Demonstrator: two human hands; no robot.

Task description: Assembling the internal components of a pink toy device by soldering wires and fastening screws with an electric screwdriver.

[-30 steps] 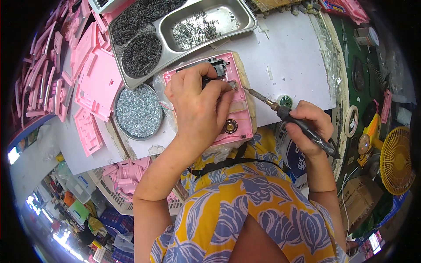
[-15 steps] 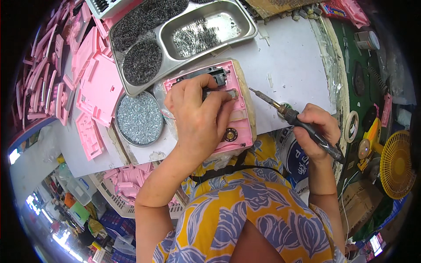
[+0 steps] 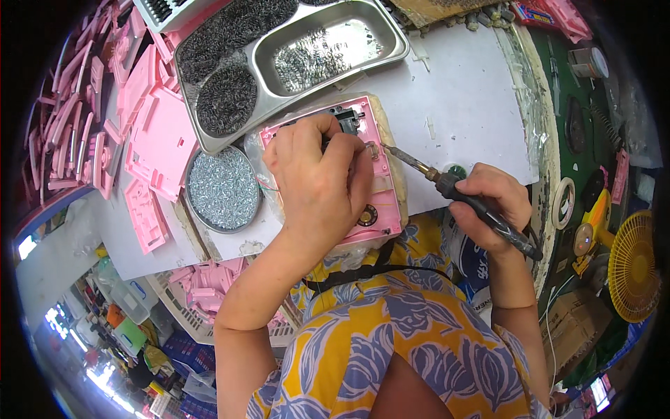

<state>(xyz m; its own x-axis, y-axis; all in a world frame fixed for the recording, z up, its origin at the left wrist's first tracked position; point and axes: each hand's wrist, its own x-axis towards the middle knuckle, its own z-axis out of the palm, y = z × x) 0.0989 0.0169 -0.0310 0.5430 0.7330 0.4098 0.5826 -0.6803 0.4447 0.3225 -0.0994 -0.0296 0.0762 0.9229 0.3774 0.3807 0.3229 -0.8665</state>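
Note:
My left hand (image 3: 317, 185) lies over a pink plastic housing (image 3: 380, 202) on the white table, fingertips pinching a small metal part near its upper right corner. My right hand (image 3: 492, 206) grips a black-handled soldering iron (image 3: 447, 185); its metal tip points left and almost touches that same corner of the housing. A round gold-and-black part shows on the housing below my left hand. Much of the housing is hidden under my left hand.
A steel tray (image 3: 328, 49) of small metal parts sits on a larger tray (image 3: 192, 91) with dark piles. A round dish of silvery bits (image 3: 222, 188) lies left of the housing. Pink plastic shells (image 3: 150, 140) pile up at left. A yellow fan (image 3: 631, 265) stands at right.
The soldering iron's tip has moved a little closer to the housing's upper right corner. My left hand has stayed on the housing, its fingers shifting slightly.

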